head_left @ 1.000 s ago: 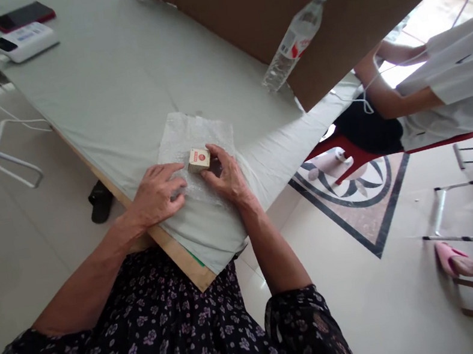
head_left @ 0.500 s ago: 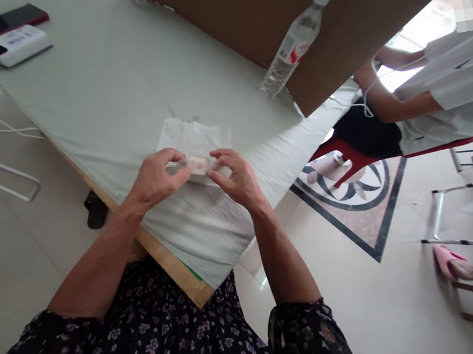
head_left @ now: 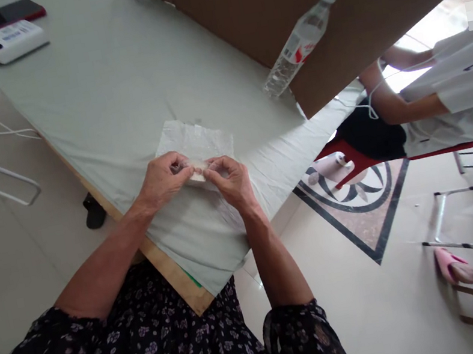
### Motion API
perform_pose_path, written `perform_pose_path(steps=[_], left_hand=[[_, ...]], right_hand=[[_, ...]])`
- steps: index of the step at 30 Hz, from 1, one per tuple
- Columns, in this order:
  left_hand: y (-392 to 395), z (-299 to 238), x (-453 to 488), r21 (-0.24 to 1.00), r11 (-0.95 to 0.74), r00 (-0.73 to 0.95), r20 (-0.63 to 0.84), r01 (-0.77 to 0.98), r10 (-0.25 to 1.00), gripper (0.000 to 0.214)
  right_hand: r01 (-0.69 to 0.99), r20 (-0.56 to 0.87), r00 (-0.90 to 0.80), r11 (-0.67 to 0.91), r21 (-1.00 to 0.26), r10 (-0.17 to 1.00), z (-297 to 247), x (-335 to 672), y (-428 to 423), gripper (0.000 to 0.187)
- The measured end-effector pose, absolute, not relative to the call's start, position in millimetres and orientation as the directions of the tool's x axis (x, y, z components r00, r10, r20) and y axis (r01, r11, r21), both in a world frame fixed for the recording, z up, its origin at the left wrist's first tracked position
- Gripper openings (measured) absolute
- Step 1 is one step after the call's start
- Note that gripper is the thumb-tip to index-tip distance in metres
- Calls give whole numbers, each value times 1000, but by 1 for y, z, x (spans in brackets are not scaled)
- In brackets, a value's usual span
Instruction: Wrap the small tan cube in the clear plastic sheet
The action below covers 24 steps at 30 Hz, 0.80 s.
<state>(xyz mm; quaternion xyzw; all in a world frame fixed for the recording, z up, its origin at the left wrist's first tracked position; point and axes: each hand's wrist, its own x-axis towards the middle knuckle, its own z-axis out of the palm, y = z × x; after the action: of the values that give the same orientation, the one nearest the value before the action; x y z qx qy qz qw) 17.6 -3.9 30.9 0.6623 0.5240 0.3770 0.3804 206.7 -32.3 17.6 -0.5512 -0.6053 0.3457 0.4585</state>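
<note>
A sheet of clear bubble wrap [head_left: 202, 140] lies on the grey-covered table [head_left: 119, 82] near its front edge. My left hand [head_left: 162, 179] and my right hand [head_left: 228, 183] meet over the sheet's near edge, fingers pinched on the wrap. The wrap is folded up over a small tan box [head_left: 198, 168], of which only a sliver shows between my fingertips.
A plastic water bottle [head_left: 299, 41] lies against a big cardboard box [head_left: 326, 8] at the right. A white power bank [head_left: 9, 41] and a dark phone [head_left: 9, 13] sit at the table's far left. Another person [head_left: 445, 91] sits on a red chair beyond the table corner.
A second ago the box stood bare on the flat wrap under my fingers. Both hands lifted the near edge of the wrap and folded it over the box.
</note>
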Motion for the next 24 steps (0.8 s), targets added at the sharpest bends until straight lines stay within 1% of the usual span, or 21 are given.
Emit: perform_pose_path(steps=[10,13,15,17,19,21,24], left_hand=[[-15,35,12,904,-114,182,41,412,982,24],[-15,35,13,905,-96,167,28,413,986,25],[-15,36,13,904,-85,157,20,420,987,23],[-15,38,13,894,-85,154,19,440,988,20],[-15,40,13,882,-90,158,18,462,987,19],[-14,40,14,877,-92,167,14,472,986,21],[-14,39,15,868,-100,176,15,486,984,21]], right_hand=[[377,164,-3,153,-914,987,9,208,-36,26],[432,171,-5,156,-888,985,9,209,-33,25],[535,246,40,187,-824,968,13,211,-36,20],[669,376,98,219,-710,921,23,211,-44,15],[775,482,108,230,-589,869,35,209,-57,15],[828,512,42,257,-498,858,43,202,-70,18],[845,472,-160,368,-389,867,44,189,-80,22]])
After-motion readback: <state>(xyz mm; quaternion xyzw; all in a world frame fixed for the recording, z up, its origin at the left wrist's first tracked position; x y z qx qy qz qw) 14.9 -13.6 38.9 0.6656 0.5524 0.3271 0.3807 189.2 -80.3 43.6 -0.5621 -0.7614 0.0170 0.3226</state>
